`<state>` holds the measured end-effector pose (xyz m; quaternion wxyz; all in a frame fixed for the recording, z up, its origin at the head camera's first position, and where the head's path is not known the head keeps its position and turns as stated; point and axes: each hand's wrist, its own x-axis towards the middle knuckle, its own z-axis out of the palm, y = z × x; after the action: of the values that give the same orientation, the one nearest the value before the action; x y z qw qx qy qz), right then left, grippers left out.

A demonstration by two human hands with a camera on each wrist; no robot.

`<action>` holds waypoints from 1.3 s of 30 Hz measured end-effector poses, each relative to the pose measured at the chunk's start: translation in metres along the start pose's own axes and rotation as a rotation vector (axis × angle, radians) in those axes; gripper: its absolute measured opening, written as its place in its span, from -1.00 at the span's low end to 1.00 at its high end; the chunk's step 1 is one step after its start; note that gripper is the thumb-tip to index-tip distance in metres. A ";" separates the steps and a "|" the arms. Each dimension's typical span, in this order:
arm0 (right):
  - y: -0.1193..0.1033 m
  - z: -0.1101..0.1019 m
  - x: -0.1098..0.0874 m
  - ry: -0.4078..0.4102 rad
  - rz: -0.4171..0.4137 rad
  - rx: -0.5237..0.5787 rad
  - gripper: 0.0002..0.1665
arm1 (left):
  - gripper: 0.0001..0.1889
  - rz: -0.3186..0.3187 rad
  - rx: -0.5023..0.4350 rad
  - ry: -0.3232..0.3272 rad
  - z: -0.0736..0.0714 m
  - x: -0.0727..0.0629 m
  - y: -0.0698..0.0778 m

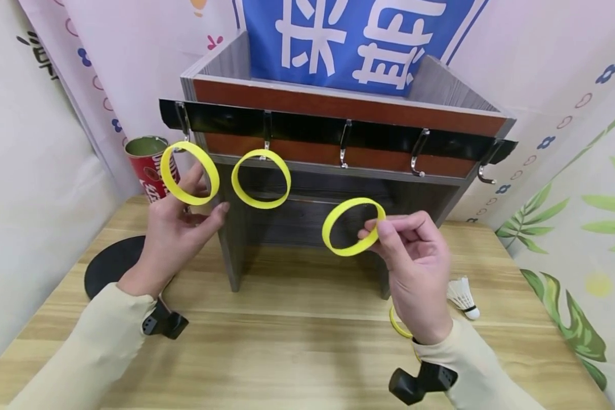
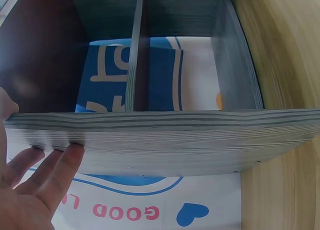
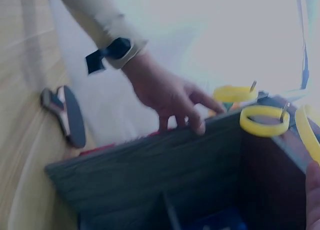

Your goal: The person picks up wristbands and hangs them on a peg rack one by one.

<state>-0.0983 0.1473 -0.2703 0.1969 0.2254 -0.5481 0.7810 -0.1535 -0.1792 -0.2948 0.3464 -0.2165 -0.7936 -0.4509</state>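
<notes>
A yellow ring (image 1: 349, 251) is pinched between the thumb and fingers of my right hand (image 1: 421, 270), in front of the grey wooden shelf (image 1: 338, 94). My left hand (image 1: 171, 225) grips the shelf's left side panel (image 2: 165, 135), thumb on one side and fingers against the outer face. On the black hook rail (image 1: 307, 126), a second yellow ring (image 1: 213, 176) hangs from the leftmost hook and a third yellow ring (image 1: 287, 177) from the hook beside it. The three hooks to the right, including this metal hook (image 1: 344, 155), carry nothing.
Behind the left hand stands a red can (image 1: 148, 169). A black paddle (image 1: 114, 265) lies at the left of the wooden table (image 1: 266, 353). A shuttlecock (image 1: 462, 297) and another yellow ring (image 1: 398, 324), partly hidden by the right wrist, lie at the right.
</notes>
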 end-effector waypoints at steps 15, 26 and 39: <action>0.002 0.042 0.019 0.099 -0.052 0.098 -0.93 | -0.13 -0.017 0.003 0.008 0.001 -0.003 0.000; 0.018 0.037 0.023 0.180 0.007 0.116 -0.90 | -0.12 -0.010 -0.002 0.005 0.002 -0.004 0.000; 0.021 0.021 0.020 0.053 0.067 -0.037 -0.75 | -0.15 -0.009 -0.019 0.019 0.004 0.000 0.001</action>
<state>-0.1241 0.1218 -0.2689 0.1890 0.1826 -0.5642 0.7827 -0.1537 -0.1753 -0.2953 0.3496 -0.2118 -0.7871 -0.4619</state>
